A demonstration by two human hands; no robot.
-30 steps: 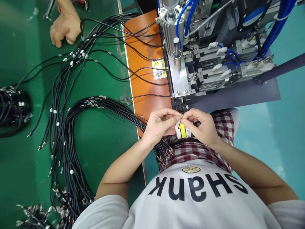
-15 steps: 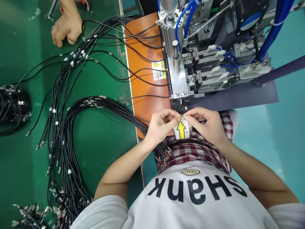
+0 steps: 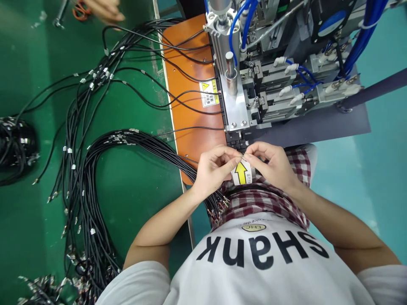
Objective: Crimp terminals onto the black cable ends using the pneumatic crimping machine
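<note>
My left hand (image 3: 213, 167) and my right hand (image 3: 270, 164) meet fingertip to fingertip just below the front of the metal machine (image 3: 237, 103). Both are pinched on the small metal-tipped end of a wire (image 3: 242, 157), held over a white label with a yellow arrow (image 3: 241, 173). A thick bundle of black wires (image 3: 149, 144) runs from the green table under my left wrist, its stripped ends (image 3: 219, 207) hanging at my waist over the red checked cloth.
An orange plate (image 3: 187, 106) lies left of the machine with several black wires across it. More black wires with metal clips (image 3: 79, 169) spread over the green table (image 3: 133, 190). Another person's hand (image 3: 106, 9) works at the top left. A wire coil (image 3: 15, 146) sits at the far left.
My hands have risen slightly toward the machine's front, still pinched together. The other person's hand at the top left has lifted off the table and moved up and right.
</note>
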